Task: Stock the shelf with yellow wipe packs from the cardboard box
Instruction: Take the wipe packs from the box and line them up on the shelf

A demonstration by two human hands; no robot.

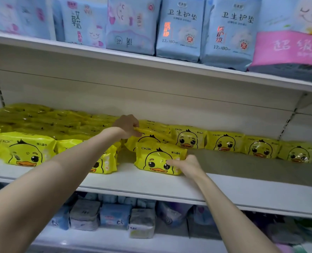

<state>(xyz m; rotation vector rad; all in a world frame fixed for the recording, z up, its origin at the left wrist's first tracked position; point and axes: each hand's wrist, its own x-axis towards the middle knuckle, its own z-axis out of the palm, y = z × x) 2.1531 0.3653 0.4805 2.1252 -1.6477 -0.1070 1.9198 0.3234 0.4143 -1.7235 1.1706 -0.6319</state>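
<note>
– Yellow wipe pack (159,157), the front one: where is it sitting?
– It is standing upright on the middle shelf (151,187), near that shelf's front edge, with the duck face pointing outward.
– Right hand?
– The right hand (187,164) is pressing on the pack's right end. Its fingers (171,162) are lying nearly straight across the duck print, and the thumb is sitting at the pack's right edge. No curl is showing.
– Left hand?
– The left hand (127,126) is reaching deeper over the middle shelf. Its fingers are curled, pinching the top edge of a second wipe pack (148,138), which is leaning tilted just behind the front one.
– Other stock?
– A row of duck packs (224,145) is standing along the back of the middle shelf toward its right end. A piled stack of yellow packs (42,123) is filling its left end. Pale blue pad packs (179,33) and a pink pack (288,48) are sitting on the board above the middle shelf. Small blue and grey packs (115,214) are lying below it.
</note>
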